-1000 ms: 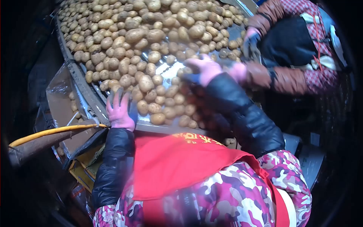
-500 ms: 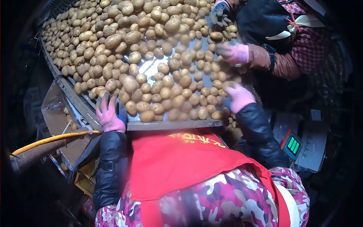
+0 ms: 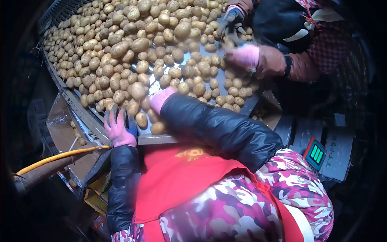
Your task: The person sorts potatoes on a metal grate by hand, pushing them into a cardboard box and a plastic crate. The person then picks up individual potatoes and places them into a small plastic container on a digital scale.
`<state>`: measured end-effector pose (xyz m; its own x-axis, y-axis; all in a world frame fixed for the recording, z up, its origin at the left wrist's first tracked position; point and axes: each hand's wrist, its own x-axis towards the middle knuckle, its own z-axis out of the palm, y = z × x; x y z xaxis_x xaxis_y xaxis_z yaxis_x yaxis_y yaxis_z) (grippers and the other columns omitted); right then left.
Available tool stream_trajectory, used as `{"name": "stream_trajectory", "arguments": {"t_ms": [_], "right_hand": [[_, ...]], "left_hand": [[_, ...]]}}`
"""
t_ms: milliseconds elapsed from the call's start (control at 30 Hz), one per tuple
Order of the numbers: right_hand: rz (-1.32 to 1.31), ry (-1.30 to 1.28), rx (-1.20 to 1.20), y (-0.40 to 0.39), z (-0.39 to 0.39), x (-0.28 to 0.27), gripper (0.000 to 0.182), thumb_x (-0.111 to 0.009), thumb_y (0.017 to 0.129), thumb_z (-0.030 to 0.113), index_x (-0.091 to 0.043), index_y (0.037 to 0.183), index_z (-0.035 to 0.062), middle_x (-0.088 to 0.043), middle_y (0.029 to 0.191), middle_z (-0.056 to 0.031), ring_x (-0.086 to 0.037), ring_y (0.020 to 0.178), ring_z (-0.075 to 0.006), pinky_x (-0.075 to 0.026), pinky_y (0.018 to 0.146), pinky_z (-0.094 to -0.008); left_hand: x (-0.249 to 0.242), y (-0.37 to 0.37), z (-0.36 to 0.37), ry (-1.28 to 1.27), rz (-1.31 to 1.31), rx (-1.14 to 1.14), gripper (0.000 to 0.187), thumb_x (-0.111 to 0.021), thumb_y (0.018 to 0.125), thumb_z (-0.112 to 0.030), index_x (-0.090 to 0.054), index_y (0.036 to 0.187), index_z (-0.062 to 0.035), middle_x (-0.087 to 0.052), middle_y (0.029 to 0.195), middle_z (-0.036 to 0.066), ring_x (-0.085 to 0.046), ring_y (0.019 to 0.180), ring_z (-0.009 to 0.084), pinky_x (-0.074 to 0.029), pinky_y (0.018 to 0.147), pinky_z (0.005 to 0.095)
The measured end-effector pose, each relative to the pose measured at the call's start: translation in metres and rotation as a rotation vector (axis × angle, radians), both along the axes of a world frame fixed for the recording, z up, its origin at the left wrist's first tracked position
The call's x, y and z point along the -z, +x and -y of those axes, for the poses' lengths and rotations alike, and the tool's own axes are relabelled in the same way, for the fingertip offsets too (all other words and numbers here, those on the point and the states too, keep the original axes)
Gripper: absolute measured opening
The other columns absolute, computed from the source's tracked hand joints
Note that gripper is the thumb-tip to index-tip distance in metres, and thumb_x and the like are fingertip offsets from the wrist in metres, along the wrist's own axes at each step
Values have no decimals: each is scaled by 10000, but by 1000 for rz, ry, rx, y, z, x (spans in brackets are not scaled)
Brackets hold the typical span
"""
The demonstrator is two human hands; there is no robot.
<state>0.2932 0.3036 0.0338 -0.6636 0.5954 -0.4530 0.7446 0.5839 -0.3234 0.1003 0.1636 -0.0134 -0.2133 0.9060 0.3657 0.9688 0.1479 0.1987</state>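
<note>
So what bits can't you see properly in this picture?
- Right hand, head view: fingers buried among the potatoes; grip unclear.
- Left hand, head view: palm faces down on the table edge, so what lies under it is hidden.
- Green display: too small to read.
- Co-worker's gloved hands: blurred.
- Potato table's far end: cut off by the top edge.

Tan potatoes (image 3: 137, 44), pink-gloved left hand (image 3: 119, 128), red apron (image 3: 181, 177).

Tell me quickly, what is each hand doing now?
Left hand: open, fingers spread, resting on the table edge beside the potatoes.
Right hand: among the potatoes; grip cannot be told.
</note>
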Motion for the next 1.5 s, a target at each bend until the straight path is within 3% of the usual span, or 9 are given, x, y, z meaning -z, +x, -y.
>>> {"name": "stream_trajectory", "arguments": {"t_ms": [167,300,433,633,867,1033,1067,1167,1500], "right_hand": [[-521,146,284,56,6,-22,365,-665,957,196,-688,1309,104,-752,1181,-137,-751,1071,-244,-596,906,-441],[-1237,-446,1024,169,-7,-59,377,-707,928,89,-650,1290,0,-719,1052,-116,-727,838,-166,-591,708,-293],[-788,-355,926,211,-20,-32,317,-658,1025,166,-684,1332,88,-656,885,-7,-605,714,-101,-496,589,-270],[65,212,51,155,-60,-3,459,-566,974,159,-625,1423,227,-722,1143,-187,-720,1061,-376,-563,916,-460],[-32,208,226,138,-74,-4,289,-647,941,252,-704,1195,127,-717,1156,-205,-690,1109,-405,-550,941,-480],[-979,-528,909,201,-12,-43,496,-769,936,277,-642,1360,52,-728,988,-95,-717,784,-128,-578,659,-303],[-393,-224,688,214,-16,-33,545,-789,912,291,-626,1380,63,-738,1055,-144,-741,854,-192,-598,726,-354],[-41,21,267,182,18,-21,488,-773,877,223,-626,1324,91,-674,1233,-244,-714,1099,-361,-568,930,-477],[92,38,223,131,12,-14,396,-796,786,182,-705,1151,58,-746,1129,-203,-725,1091,-354,-582,914,-456]], "left_hand": [[-5,3,0,-7,-16,16,352,-707,967,-279,-723,1281,-122,-551,1484,132,-447,1407,419,-390,1179,547],[-6,5,-1,-39,-31,-3,347,-700,972,-287,-725,1276,-121,-551,1485,131,-447,1410,413,-387,1179,549],[-2,3,-1,-11,-57,19,355,-699,978,-297,-724,1285,-120,-552,1490,125,-444,1419,404,-383,1184,543],[-3,3,1,-41,-50,9,370,-692,984,-298,-712,1312,-128,-539,1516,126,-437,1429,407,-357,1204,547],[-4,3,2,-80,-28,-18,376,-682,990,-307,-703,1330,-145,-535,1525,128,-438,1435,414,-328,1217,556],[0,0,0,-71,-42,-2,380,-684,989,-309,-702,1326,-135,-534,1528,133,-436,1440,404,-324,1219,559],[1,0,-1,-74,-45,-4,381,-684,989,-309,-702,1326,-132,-534,1528,135,-433,1445,402,-322,1220,558],[-1,2,1,-112,-40,-3,405,-666,999,-328,-689,1349,-127,-516,1545,137,-413,1466,395,-296,1237,559],[5,-3,5,-158,-46,-27,442,-640,1021,-358,-647,1416,-160,-476,1584,120,-381,1478,408,-261,1258,562]]}}
